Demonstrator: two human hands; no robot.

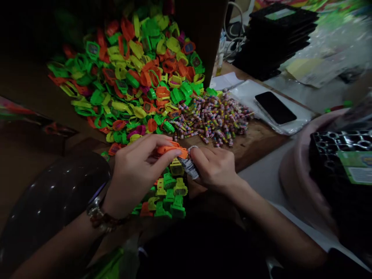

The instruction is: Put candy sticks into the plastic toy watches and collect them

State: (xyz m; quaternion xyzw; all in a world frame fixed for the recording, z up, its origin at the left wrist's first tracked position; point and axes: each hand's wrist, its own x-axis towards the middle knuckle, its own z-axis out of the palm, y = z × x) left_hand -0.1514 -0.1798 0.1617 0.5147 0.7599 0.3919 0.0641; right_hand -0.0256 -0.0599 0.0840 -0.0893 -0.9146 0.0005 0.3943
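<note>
My left hand (142, 166) pinches an orange toy watch (173, 149) between thumb and fingers. Pressed against its right end, my right hand (215, 166) is closed around a crumpled black-and-white patterned piece (190, 166); whether this is cloth or printed wrapping I cannot make out. Below both hands, several green and yellow toy watches (170, 192) lie close together. A big heap of green, yellow and orange toy watches (139, 73) spreads out beyond my left hand. Beside it, past my right hand, is a pile of small candy rolls in multicoloured wrappers (217, 118).
On the table's right lies a black phone (275, 107) on clear plastic bags (247, 93). Behind it rises a stack of black trays (273, 35). A pink tub (296, 166) with a black patterned package (340, 155) stands right. A dark, shiny rounded surface (55, 201) is left.
</note>
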